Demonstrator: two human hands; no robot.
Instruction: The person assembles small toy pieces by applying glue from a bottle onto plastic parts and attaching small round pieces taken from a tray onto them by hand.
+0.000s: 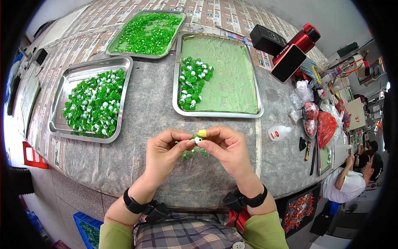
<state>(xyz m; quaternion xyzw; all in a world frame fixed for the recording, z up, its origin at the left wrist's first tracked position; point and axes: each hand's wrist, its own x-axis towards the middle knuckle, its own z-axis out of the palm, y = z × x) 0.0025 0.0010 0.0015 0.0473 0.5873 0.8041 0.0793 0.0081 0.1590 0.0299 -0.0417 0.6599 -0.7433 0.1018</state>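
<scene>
Above the near part of the table, my left hand (163, 152) and my right hand (230, 152) meet fingertip to fingertip. Both pinch one small green plastic piece with a white, black-dotted eyeball (197, 140) on it. A yellow wrap (202, 133) covers my right index fingertip. Just beneath the hands, a few loose green pieces (189, 154) lie on the grey table cover (145, 116); my fingers partly hide them. Beyond them stands a metal tray (219, 113) with a green lining and a cluster of green-and-white eyeball pieces (192, 79) along its left side.
A left tray (56, 112) holds a heap of eyeball pieces, and a far tray (110, 49) holds green pieces. At right are a phone (288, 63), a red bottle (300, 39), a black box (267, 38), a white squeeze bottle (279, 133) and plastic bags (326, 126). Another person (346, 182) sits far right.
</scene>
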